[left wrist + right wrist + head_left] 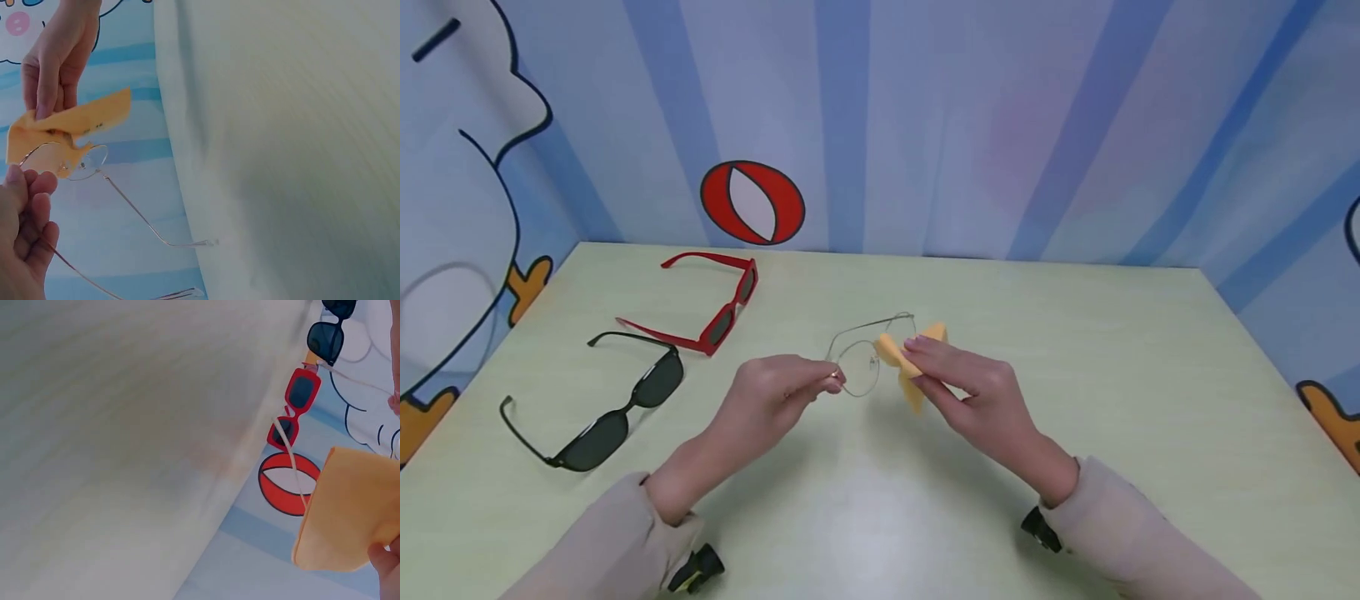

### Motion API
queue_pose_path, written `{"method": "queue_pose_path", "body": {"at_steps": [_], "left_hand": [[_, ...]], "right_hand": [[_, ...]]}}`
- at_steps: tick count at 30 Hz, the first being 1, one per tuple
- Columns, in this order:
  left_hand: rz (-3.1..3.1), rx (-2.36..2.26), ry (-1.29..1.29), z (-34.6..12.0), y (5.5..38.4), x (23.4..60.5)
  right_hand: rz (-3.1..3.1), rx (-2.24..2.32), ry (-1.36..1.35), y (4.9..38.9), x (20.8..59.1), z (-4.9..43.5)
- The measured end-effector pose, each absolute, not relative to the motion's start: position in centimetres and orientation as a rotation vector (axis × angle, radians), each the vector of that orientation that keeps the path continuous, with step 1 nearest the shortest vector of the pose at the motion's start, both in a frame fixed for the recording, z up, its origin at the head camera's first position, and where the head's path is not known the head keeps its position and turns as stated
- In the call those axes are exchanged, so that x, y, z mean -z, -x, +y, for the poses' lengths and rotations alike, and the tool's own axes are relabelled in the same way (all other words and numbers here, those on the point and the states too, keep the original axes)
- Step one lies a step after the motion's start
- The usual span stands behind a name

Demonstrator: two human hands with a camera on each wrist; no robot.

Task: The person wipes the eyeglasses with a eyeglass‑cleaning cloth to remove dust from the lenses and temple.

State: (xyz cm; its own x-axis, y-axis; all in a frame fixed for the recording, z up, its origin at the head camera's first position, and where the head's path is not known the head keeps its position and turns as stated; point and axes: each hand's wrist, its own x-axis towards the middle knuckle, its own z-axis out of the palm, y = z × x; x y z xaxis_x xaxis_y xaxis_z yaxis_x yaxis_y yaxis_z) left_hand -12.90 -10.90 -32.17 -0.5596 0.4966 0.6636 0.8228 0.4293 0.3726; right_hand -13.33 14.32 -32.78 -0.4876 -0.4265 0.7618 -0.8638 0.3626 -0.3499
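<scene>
My left hand [782, 387] pinches thin wire-rimmed eyeglasses [877, 385] at one end of the frame, holding them above the table. Their temples point away from me in the head view. A yellow-orange cleaning cloth [891, 352] is pinched between the thumb and fingers of my right hand [973, 387], bunched in the middle. In the left wrist view the cloth [103, 115] lies against the far side of the eyeglasses [103, 164], behind the lenses. The right wrist view shows the cloth's flat face [344, 512], which hides most of the eyeglasses there.
Red-framed sunglasses [706, 343] lie on the pale table [1112, 400] at the back left. Nearer me on the left rest black sunglasses [597, 442], temples unfolded. A blue striped wall [910, 125] with cartoon prints borders the table's far edge.
</scene>
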Motion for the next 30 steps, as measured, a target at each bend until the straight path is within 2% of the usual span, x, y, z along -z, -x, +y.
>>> {"method": "queue_pose_path", "body": {"at_steps": [12, 30], "left_hand": [[-2.109, 1.098, 1.21, -9.5, 12.6, 31.4], [-2.054, 0.899, 1.193, -9.6, 12.0, 30.7]], "right_hand": [[-1.945, -0.789, -1.156, 12.6, 32.0, 12.4], [-1.772, -0.555, -1.191, 10.9, 32.1, 11.4]]}}
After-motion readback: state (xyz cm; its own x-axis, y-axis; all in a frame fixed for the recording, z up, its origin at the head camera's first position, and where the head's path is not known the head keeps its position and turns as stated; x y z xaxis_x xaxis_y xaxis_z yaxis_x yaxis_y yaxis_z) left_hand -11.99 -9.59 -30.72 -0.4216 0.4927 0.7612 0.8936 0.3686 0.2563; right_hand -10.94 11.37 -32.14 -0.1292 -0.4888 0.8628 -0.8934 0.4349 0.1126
